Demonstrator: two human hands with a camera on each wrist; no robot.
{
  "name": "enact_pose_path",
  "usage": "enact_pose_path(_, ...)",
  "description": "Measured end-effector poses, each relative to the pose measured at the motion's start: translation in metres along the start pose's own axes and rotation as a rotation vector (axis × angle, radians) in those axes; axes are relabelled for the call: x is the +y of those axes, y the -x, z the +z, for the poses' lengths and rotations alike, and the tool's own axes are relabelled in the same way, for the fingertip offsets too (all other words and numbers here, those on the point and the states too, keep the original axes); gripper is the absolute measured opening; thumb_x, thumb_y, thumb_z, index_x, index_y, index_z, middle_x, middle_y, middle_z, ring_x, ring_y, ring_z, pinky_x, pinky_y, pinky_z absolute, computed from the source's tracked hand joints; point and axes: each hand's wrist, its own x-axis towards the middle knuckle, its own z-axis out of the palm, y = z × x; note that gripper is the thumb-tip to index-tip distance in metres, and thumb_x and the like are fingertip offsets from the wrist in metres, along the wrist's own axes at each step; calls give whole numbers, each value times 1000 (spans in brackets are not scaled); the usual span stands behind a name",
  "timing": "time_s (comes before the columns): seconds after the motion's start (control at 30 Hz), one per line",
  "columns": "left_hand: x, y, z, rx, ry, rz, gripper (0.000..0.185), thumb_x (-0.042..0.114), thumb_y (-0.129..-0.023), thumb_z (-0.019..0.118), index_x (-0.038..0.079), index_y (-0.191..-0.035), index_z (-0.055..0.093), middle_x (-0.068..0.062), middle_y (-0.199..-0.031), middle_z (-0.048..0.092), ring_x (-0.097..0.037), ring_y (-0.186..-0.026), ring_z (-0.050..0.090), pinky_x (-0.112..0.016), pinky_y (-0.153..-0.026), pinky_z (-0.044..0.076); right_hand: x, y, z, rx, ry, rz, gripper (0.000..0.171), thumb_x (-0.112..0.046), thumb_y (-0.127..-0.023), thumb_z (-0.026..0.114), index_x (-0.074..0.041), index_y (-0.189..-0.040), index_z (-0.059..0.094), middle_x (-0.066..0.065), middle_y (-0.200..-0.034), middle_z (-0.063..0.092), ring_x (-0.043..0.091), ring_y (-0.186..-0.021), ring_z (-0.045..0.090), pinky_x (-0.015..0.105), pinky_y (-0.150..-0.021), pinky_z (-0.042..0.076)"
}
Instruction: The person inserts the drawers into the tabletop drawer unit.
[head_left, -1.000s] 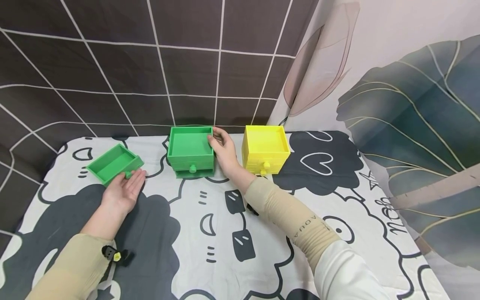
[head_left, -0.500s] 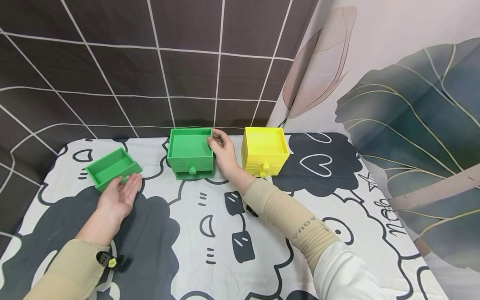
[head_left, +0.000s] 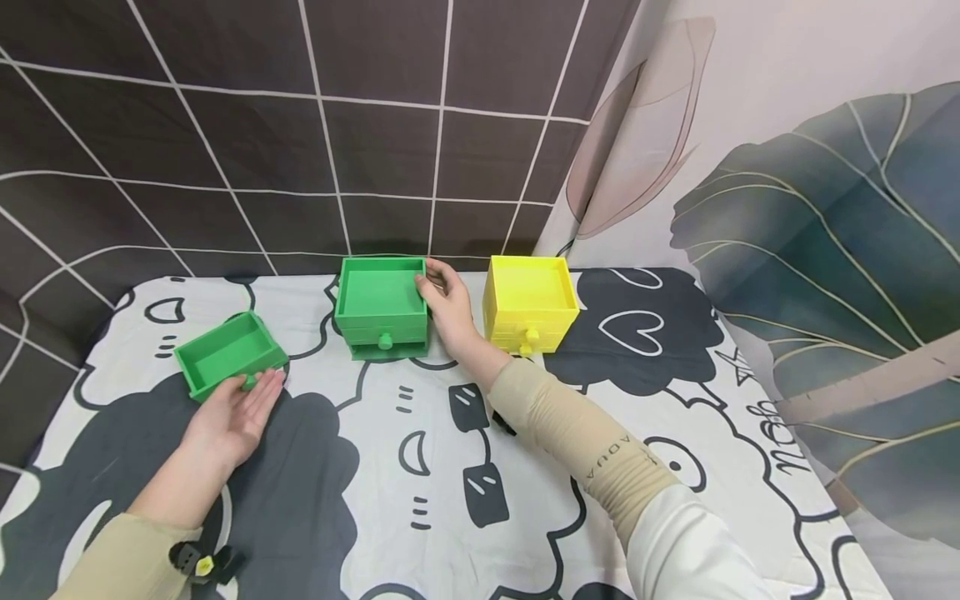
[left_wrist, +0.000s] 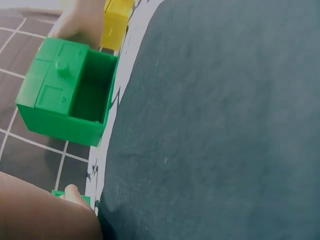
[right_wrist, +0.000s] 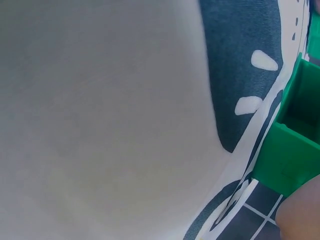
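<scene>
1. Your left hand (head_left: 228,417) lies palm up with fingers spread, its fingertips touching the front of the loose green drawer (head_left: 227,353) on the cloth (head_left: 420,467).
2. Your right hand (head_left: 447,308) grips the right wall of the green box (head_left: 381,305), thumb over the rim.
3. The yellow box (head_left: 529,302) stands just right of that hand.

My right hand (head_left: 448,307) grips the green box (head_left: 381,306) beside the yellow box (head_left: 530,302); my left hand (head_left: 231,412) touches the loose green drawer (head_left: 227,352).
</scene>
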Motion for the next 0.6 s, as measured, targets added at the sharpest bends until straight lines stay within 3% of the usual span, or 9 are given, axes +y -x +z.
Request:
enact_pose_path(0.33, -14, 11, -7, -34, -119, -30, 40, 26, -116, 41, 4, -95, 66, -11, -96, 76, -22, -94, 80, -20, -111, 56, 0, 0, 0, 1, -7, -10, 41, -8, -107, 58, 5, -145, 54, 24, -146, 58, 36, -137, 58, 40, -120, 52)
enact_pose_path(0.6, -26, 17, -14, -46, -212, -55, 41, 23, -116, 37, 5, -94, 67, -10, -96, 78, -21, -93, 81, -23, -106, 60, 2, -1, 0, 1, -1, -6, 41, -9, -107, 58, 4, -145, 54, 23, -146, 58, 35, -137, 58, 40, -120, 52)
